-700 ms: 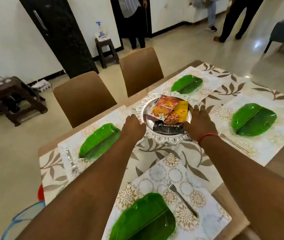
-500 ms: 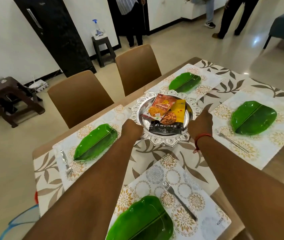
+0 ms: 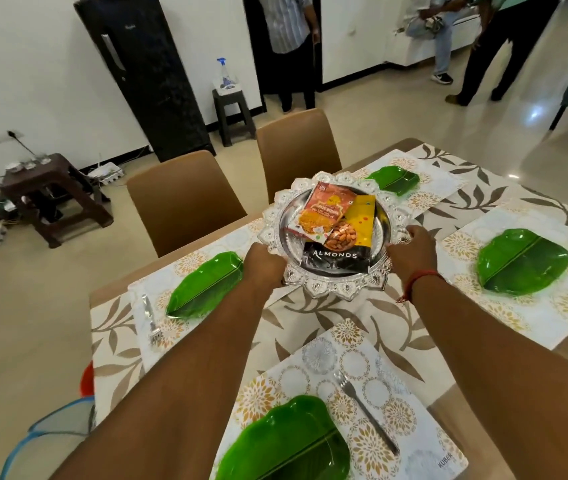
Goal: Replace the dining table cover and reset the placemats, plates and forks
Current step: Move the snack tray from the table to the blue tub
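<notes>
An ornate silver tray (image 3: 336,288) with snack packets (image 3: 338,230) hangs above the middle of the table. My left hand (image 3: 264,265) grips its left rim and my right hand (image 3: 410,252) grips its right rim. The table wears a cream cover with brown leaves (image 3: 313,313). Floral placemats (image 3: 351,382) lie on it, each with a green leaf-shaped plate (image 3: 523,261). More such plates sit at the left (image 3: 204,285), the near edge (image 3: 286,445) and the far side (image 3: 393,180). Forks lie by the near plate (image 3: 365,410) and the left one (image 3: 150,320).
Two brown chairs (image 3: 182,199) stand at the table's far side. Beyond them are a black fridge (image 3: 144,74), a dark stool with a spray bottle (image 3: 232,112), a brown side table (image 3: 53,192) and people standing. A blue-rimmed object (image 3: 46,431) sits at lower left.
Both hands have lifted the silver tray up off the table cover and drawn it a little toward me. The plates, mats and forks lie as before.
</notes>
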